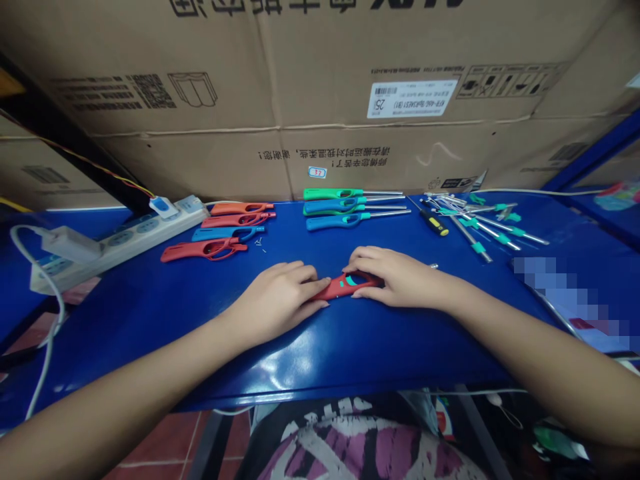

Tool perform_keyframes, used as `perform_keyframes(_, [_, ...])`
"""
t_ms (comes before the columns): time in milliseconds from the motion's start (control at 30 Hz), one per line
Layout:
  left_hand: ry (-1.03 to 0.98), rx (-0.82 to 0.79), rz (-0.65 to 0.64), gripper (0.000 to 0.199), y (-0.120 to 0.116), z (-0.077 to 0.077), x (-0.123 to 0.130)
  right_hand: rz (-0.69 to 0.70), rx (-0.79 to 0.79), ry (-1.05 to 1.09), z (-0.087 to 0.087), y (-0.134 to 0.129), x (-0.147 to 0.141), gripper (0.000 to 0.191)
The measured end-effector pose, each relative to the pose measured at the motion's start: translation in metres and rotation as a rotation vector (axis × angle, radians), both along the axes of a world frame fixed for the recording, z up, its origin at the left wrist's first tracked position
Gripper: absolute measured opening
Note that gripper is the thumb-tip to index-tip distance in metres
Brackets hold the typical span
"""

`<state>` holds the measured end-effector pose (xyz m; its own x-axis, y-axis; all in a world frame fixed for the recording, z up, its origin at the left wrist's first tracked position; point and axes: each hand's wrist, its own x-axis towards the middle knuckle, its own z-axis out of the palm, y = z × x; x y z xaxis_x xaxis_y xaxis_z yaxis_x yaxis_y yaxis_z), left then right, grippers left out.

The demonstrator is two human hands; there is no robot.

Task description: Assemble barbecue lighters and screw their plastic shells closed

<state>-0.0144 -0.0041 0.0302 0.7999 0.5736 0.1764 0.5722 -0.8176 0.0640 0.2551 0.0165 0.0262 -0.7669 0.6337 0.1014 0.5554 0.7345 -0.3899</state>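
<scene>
A red gas lighter [334, 288] with a turquoise trigger lies level over the middle of the blue table. My left hand [277, 301] is closed around its handle end, thumb and fingers pinching it. At the opposite end, around the trigger loop, my right hand [400, 279] grips it with thumb and fingertips. A metal tip [433, 266] shows just past my right hand; whether it belongs to this lighter I cannot tell. Beyond my hands lie several finished-looking lighters with metal tubes, among them a blue lighter [327, 222] and a green lighter [323, 194].
Several handle shells without tubes, such as a red shell [185, 251], lie back left near small screws [259, 241]. A white power strip [125, 243] stands at far left. Back right are a screwdriver [434, 223] and loose metal tubes [470, 238]. A cardboard box [200, 147] walls the back.
</scene>
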Motion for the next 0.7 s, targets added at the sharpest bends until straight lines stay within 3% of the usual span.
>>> perform_keyframes(133, [0.005, 0.03, 0.022, 0.032, -0.003, -0.001, 0.002, -0.015, -0.013, 0.005, 0.001, -0.001, -0.001, 0.035])
perform_keyframes(267, [0.051, 0.166, 0.019, 0.031, -0.011, -0.005, 0.008, -0.077, -0.075, 0.079, 0.0, -0.003, -0.004, 0.032])
perform_keyframes(367, [0.062, 0.244, 0.031, 0.03, -0.014, -0.009, 0.012, -0.04, -0.019, 0.041, -0.002, -0.004, -0.004, 0.033])
perform_keyframes(500, [-0.003, 0.184, 0.036, 0.03, -0.007, -0.013, 0.008, 0.016, 0.083, -0.03, -0.004, -0.001, 0.0, 0.036])
perform_keyframes(700, [-0.174, 0.007, 0.051, 0.028, 0.002, -0.012, 0.002, 0.023, 0.172, 0.08, -0.006, 0.002, 0.002, 0.03])
